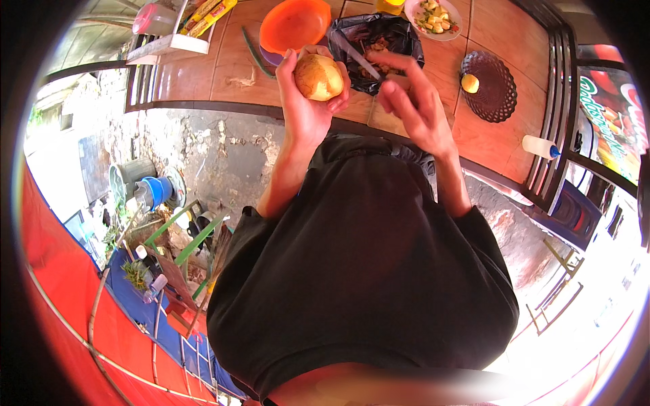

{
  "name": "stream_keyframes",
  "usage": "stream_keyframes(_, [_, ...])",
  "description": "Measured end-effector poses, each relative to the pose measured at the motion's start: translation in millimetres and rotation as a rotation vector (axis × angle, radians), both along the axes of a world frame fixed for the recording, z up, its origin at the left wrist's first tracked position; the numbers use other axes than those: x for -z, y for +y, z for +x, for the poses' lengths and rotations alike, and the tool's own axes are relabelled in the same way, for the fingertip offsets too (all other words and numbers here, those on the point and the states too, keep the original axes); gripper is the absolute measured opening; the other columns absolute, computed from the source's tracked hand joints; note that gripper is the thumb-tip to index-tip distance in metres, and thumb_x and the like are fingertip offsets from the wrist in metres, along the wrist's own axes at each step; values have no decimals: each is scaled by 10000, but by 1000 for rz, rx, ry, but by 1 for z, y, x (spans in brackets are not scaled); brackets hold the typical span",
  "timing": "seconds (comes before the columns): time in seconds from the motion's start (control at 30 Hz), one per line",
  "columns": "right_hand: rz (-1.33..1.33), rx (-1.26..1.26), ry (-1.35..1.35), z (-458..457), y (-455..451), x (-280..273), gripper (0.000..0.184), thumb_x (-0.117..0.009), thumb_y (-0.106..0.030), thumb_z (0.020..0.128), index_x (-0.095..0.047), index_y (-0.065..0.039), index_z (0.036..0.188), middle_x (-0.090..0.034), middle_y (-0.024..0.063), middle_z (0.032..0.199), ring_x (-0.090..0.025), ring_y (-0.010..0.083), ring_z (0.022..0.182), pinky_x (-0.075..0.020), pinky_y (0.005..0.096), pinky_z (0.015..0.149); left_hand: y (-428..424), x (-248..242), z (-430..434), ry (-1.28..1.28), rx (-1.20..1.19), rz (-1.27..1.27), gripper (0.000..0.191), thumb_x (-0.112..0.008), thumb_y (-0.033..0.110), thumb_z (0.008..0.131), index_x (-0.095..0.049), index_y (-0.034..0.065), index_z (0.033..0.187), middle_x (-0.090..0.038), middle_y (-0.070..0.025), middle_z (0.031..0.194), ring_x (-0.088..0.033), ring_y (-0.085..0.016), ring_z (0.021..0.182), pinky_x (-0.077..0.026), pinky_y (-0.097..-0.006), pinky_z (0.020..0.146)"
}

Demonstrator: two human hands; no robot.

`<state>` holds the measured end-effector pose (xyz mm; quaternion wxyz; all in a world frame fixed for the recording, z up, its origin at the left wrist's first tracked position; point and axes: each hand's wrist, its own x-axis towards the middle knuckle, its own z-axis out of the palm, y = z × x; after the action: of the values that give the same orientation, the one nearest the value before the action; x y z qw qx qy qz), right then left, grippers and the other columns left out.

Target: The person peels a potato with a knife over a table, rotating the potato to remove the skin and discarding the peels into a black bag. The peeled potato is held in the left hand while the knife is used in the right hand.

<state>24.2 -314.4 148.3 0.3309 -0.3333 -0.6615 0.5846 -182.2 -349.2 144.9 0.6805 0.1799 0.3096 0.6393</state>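
My left hand [310, 109] is closed around a round, yellow-brown fruit or root [319, 77], with patches of darker skin still on it. To its right, my right hand [419, 104] holds a knife [358, 57] by its handle end, some fingers spread; the blade points up and left, apart from the fruit. Behind the blade stands a container lined with a black plastic bag [411, 48], with peelings inside. Left of it lies an orange plastic bowl [294, 25]. At the back right, a flowered plate [454, 31] holds pale cut pieces.
On the wooden table [508, 147], a dark woven-pattern basket [495, 86] holds one small yellow round item [469, 83]. A white squeeze bottle [539, 147] lies near the right slatted edge. A long green thin object [255, 53] lies left of the bowl. A white shelf [170, 45] stands at the left.
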Motion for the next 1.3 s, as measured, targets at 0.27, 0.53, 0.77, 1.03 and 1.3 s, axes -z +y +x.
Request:
stream_keyframes(0.27, [342,-143,-144,-9,-2,-33,459,-671,-56,948,-607,-93,1401,-749,154,1151,-750,338,971,-588,395,822,6,-9,11,90,6,-103,610,-306,670,1041,-555,115,1006,-564,-3,713,-412,-91,479,-318,-246,439])
stream_keyframes(0.53, [386,-163,-167,-9,3,-25,476,-711,-75,931,-616,-102,1397,-762,171,1066,-742,360,978,-589,407,828,4,0,-2,-171,173,-56,563,-356,611,1053,-593,104,1107,-665,-46,826,-507,-83,507,-354,-220,421])
stream_keyframes(0.77, [417,-106,-162,-12,-1,-17,437,-708,-109,948,-637,-139,1378,-761,144,1054,-738,345,899,-590,391,757,2,0,-1,103,82,-71,488,-386,575,1041,-578,128,1069,-640,-49,783,-458,-96,477,-326,-225,419])
stream_keyframes(1.03, [549,-29,-54,-20,-2,-4,420,-707,-139,955,-644,-171,1368,-763,91,981,-736,318,801,-589,376,680,0,-5,3,123,56,-135,465,-413,563,1026,-569,126,1060,-606,-15,773,-482,-85,531,-327,-220,424])
stream_keyframes(1.3, [449,-30,20,-22,1,-8,342,-693,-109,967,-662,-86,1307,-759,127,1022,-761,293,911,-587,361,767,-3,-9,9,206,55,-77,437,-413,556,1051,-557,144,1031,-580,3,762,-530,-92,552,-353,-235,419])
